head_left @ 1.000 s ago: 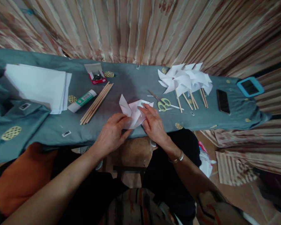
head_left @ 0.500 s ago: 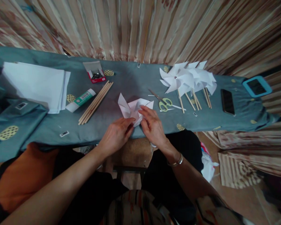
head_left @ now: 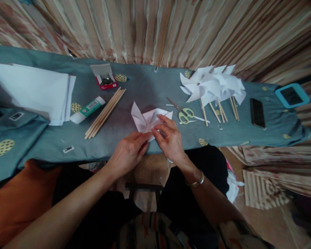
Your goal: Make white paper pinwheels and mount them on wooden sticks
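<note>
A white paper pinwheel head (head_left: pixel 148 117), its blades partly folded, lies near the front edge of the cloth-covered table. My left hand (head_left: pixel 129 147) pinches its near edge, thumb and fingers closed on the paper. From the right, my right hand (head_left: pixel 169 138) is closed on the paper with thumb and forefinger close to the left fingertips; its other fingers bend over the right side. The fingers hide part of the centre. Just right of the paper lie scissors (head_left: pixel 183 114) with green handles, among thin paper strips. To its left rests a bundle of wooden sticks (head_left: pixel 105 114).
A glue tube (head_left: pixel 88 110), an open red box (head_left: pixel 107 82) of small metal pieces and a stack of white paper (head_left: pixel 33 90) are on the left. Finished pinwheels (head_left: pixel 212 84) on sticks, a phone (head_left: pixel 257 112) and a blue-framed device (head_left: pixel 292 95) are on the right.
My right thumb and forefinger have moved left and down over the paper, closer to my left fingertips. The view has shifted slightly.
</note>
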Action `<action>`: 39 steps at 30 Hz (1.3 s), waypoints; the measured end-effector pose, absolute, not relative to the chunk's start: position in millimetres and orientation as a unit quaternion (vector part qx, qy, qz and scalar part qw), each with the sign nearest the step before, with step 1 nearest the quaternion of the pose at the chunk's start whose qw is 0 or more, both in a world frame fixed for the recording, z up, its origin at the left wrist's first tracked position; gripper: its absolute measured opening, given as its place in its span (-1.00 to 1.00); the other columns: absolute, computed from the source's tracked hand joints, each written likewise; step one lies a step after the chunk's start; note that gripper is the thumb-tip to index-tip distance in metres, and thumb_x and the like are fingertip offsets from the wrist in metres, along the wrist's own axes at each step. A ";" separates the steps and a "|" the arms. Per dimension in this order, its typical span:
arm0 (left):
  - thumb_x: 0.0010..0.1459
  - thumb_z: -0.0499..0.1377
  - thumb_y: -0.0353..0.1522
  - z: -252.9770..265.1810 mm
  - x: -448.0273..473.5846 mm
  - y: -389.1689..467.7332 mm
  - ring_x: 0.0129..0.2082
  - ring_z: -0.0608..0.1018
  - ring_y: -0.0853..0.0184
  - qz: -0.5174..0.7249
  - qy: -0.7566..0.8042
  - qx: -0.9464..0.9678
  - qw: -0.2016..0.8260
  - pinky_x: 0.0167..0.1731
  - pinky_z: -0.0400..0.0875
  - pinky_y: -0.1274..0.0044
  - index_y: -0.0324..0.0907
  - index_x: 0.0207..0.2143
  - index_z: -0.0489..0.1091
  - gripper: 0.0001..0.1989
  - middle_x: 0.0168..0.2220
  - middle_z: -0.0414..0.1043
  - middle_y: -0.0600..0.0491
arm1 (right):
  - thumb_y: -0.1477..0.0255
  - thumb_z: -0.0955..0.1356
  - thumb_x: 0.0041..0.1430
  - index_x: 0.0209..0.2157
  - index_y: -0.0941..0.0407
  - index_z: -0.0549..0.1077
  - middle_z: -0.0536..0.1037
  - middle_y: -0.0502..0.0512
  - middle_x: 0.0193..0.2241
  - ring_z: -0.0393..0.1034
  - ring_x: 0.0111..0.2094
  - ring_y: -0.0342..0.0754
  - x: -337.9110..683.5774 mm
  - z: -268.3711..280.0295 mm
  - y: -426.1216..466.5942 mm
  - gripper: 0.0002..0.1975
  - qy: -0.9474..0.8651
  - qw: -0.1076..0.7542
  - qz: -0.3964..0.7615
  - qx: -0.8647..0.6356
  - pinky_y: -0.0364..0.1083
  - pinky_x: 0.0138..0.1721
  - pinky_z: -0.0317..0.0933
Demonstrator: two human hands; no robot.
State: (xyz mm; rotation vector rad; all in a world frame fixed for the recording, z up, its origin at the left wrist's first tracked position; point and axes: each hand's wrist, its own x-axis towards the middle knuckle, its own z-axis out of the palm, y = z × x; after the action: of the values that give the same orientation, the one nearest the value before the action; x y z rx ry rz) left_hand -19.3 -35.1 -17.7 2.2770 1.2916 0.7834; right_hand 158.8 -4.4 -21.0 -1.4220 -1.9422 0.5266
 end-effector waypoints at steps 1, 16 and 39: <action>0.29 0.08 -0.46 -17.5 -19.8 -35.3 -0.28 0.57 0.24 0.279 0.458 0.822 0.194 -0.24 0.50 0.42 -0.26 -0.01 0.41 -0.75 -0.24 0.54 -0.07 | 0.44 0.36 0.22 -0.32 0.07 0.54 0.47 0.15 0.11 0.33 0.12 0.09 158.2 -21.1 -3.6 -0.91 -0.743 0.329 0.200 -0.547 0.14 0.16 0.25; 0.29 0.06 -0.44 -18.6 -20.8 -33.1 -0.29 0.54 0.24 0.267 0.466 0.829 0.156 -0.24 0.47 0.42 -0.24 -0.11 0.47 -0.78 -0.28 0.52 -0.05 | 0.48 0.35 0.21 -0.33 0.06 0.52 0.42 0.13 0.14 0.29 0.15 0.10 152.9 -27.6 1.9 -0.91 -0.760 0.316 0.166 -0.543 0.17 0.19 0.22; 0.28 0.05 -0.47 -13.2 -18.2 -30.6 -0.36 0.52 0.28 0.237 0.479 0.832 0.151 -0.29 0.46 0.46 -0.24 -0.14 0.47 -0.78 -0.37 0.48 -0.01 | 0.47 0.36 0.21 -0.29 0.08 0.51 0.40 0.14 0.15 0.29 0.15 0.10 149.8 -30.8 4.7 -0.93 -0.761 0.315 0.154 -0.545 0.17 0.20 0.23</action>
State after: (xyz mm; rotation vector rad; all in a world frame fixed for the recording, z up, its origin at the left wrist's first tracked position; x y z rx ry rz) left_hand -18.2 -30.6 -13.2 2.3882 1.3763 0.6801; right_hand 149.8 4.7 -30.8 -1.4366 -2.0062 0.4051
